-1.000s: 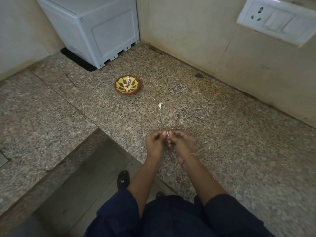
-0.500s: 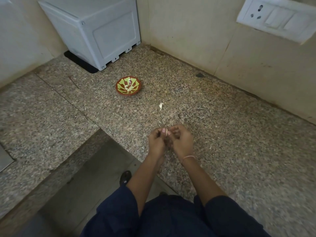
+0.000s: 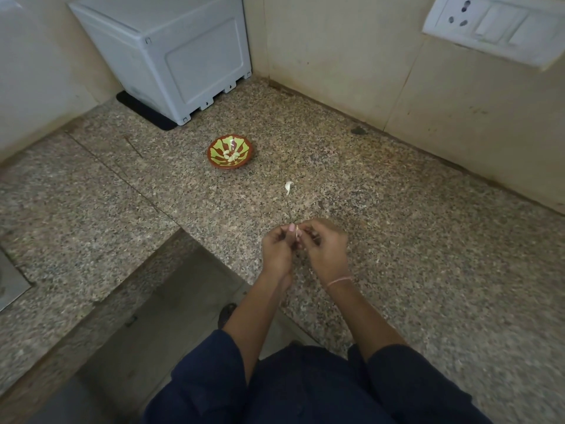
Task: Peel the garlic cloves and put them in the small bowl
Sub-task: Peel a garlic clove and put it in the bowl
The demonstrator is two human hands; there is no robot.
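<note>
My left hand and right hand meet above the counter. Their fingers are curled and both pinch one small pale clove at the fingertips. Its long axis seems to run away from me, toward the wall; I cannot tell which end is the tip. To peel well, I judge one hand should hold steady while the other strips skin lengthwise. The bowl, holding peeled cloves, sits well beyond. A pale piece lies between.
</note>
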